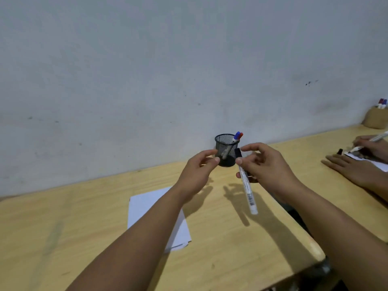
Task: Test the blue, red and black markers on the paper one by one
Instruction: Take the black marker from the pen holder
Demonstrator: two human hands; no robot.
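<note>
**Black marker held above the desk, the other two in the mesh cup**

The right hand [266, 164] holds the black marker [246, 185] in the air above the wooden desk [84, 238]. The thumb and the lower fingers pinch the white barrel just under its black cap, which points up and away toward the wall. The barrel slants down toward the viewer, its printed end free. The forefinger of this hand is lifted and stretched out above the cap, not touching it, so the hand is only partly closed, with the grip low on the pen.

The left hand [199, 171] is raised level with the right, just to the left of the marker. Its thumb and forefinger are curled toward each other with a narrow gap between the tips. Nothing is seen in that gap; the hand is empty and apart from the pen.

Behind both hands, near the wall, stands a black mesh pen cup [225, 150]. The blue marker [236, 137] and the red marker [240, 135] lean in it, caps up, against its right rim.

The sheet of white paper [147, 208] lies flat on the desk below the left forearm, which covers part of it.

At the far right, another person's hands [352, 166] rest on a second sheet, one holding a pen, with a brown holder [375, 118] of markers by the wall.
</note>
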